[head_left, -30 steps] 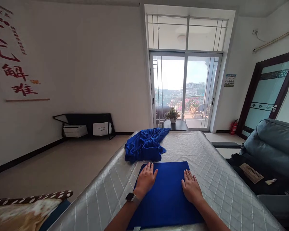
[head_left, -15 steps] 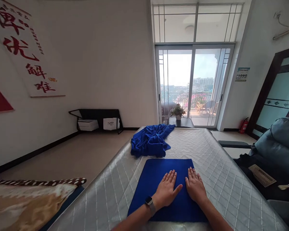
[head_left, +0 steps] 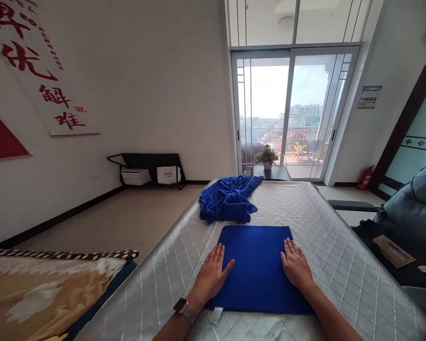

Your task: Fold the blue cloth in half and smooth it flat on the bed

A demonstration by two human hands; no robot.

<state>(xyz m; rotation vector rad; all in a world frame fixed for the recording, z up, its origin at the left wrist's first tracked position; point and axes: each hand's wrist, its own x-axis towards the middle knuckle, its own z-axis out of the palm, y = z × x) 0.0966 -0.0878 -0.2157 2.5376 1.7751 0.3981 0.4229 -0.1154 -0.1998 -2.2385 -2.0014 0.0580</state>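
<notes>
A blue cloth [head_left: 257, 270], folded into a flat rectangle, lies on the silver quilted mattress [head_left: 341, 270] in front of me. My left hand [head_left: 213, 272] rests flat along its left edge, fingers stretched forward and thumb out over the fabric. On the opposite edge my right hand [head_left: 297, 265] lies flat with its fingers extended. Neither hand grips anything. A small white label [head_left: 216, 316] sticks out at the cloth's near left corner. Just beyond the folded piece is a crumpled heap of blue cloth [head_left: 229, 199].
A tan patterned blanket [head_left: 71, 293] lies at the lower left. To the right stands a dark armchair [head_left: 415, 203] with a brown card [head_left: 394, 251] on it. A potted plant [head_left: 268, 158] sits on a small table past the mattress, before a glass sliding door [head_left: 262, 104].
My left hand has slid left from the middle of the folded cloth to its left edge, uncovering the label. The right hand stays near the right edge. The view has shifted slightly.
</notes>
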